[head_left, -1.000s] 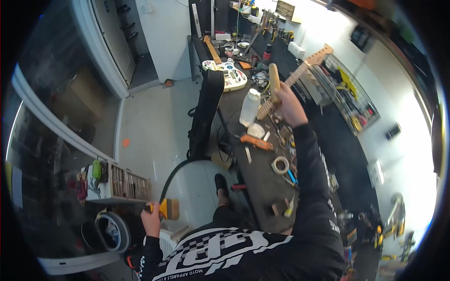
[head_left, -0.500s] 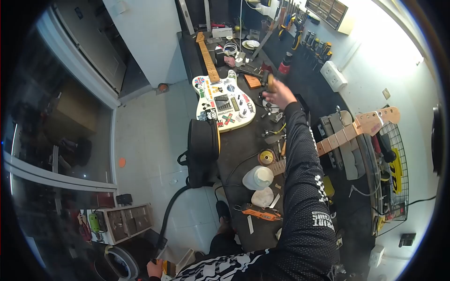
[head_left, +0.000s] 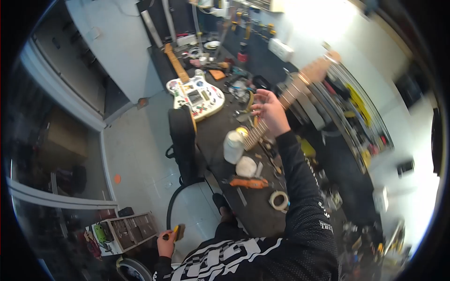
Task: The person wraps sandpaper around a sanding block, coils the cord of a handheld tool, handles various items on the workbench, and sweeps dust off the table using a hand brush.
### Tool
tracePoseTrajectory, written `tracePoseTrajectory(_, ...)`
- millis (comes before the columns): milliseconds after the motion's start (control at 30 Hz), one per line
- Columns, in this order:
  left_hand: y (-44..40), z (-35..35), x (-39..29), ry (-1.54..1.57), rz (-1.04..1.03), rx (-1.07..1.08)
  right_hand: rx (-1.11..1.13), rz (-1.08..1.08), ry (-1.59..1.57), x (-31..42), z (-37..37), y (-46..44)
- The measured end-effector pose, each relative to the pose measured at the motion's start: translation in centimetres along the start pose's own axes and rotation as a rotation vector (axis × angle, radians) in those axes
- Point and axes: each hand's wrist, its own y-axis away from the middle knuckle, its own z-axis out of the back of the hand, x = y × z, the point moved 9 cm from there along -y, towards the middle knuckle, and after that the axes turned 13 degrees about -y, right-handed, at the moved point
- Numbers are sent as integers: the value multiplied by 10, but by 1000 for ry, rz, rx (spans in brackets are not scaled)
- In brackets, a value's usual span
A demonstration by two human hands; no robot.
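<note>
My right hand (head_left: pixel 269 111) is raised over the workbench with its fingers apart and appears to hold nothing. Beneath it are the fretted neck (head_left: pixel 293 91) of a guitar and small blurred tools. Down at the lower left, my left hand (head_left: pixel 165 245) is closed around what looks like a brush (head_left: pixel 179 232), yellow with brownish bristles. On the bench's far part lies a white electric guitar (head_left: pixel 213 99) covered in stickers. A tool with a wooden end (head_left: pixel 225 65) rests beyond it, near an orange block (head_left: pixel 217 74).
A black bag (head_left: pixel 182 136) stands against the bench edge. Nearer me are a whitish bottle (head_left: pixel 233 147), an orange tool (head_left: pixel 248 182) and a roll of tape (head_left: pixel 279 201). A black hose (head_left: pixel 169 206) curves across the floor beside a drawer unit (head_left: pixel 133 231).
My right hand has left the wooden-ended tool at the far bench and come back toward me. My left hand has risen with the brush. The whole view has shifted and turned.
</note>
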Motion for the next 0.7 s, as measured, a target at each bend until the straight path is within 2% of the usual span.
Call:
tracePoseTrajectory(100, 18, -9, -36, -2, -256, 59, -23, 165, 71, 49, -10, 193)
tracePoseTrajectory(167, 42, -24, -58, -68, -436, 158, -138, 246, 148, 46, 13, 323)
tracePoseTrajectory(200, 60, -32, -77, -147, -535, 241, -225, 240, 316, 50, 16, 396)
tracePoseTrajectory(267, 102, -53, -97, -272, -707, 362, -407, 43, 172, 12, 42, 533)
tracePoseTrajectory(367, 185, -81, -130, -369, -932, 551, -537, -38, 21, -81, 76, 709)
tracePoseTrajectory(400, 212, -95, -140, -359, -988, 612, -629, -65, 109, -95, 77, 765)
tracePoseTrajectory(467, 273, -115, -150, -347, -1077, 722, -781, -187, 221, -132, 87, 861)
tracePoseTrajectory(533, 332, -134, -164, -371, -1141, 825, -833, -296, 181, -136, 80, 935)
tracePoseTrajectory(633, 401, -166, -174, -445, -1232, 935, -956, -232, 121, -149, 91, 1027)
tracePoseTrajectory(700, 442, -186, -179, -546, -1325, 944, -1039, -197, 259, -147, 108, 1084)
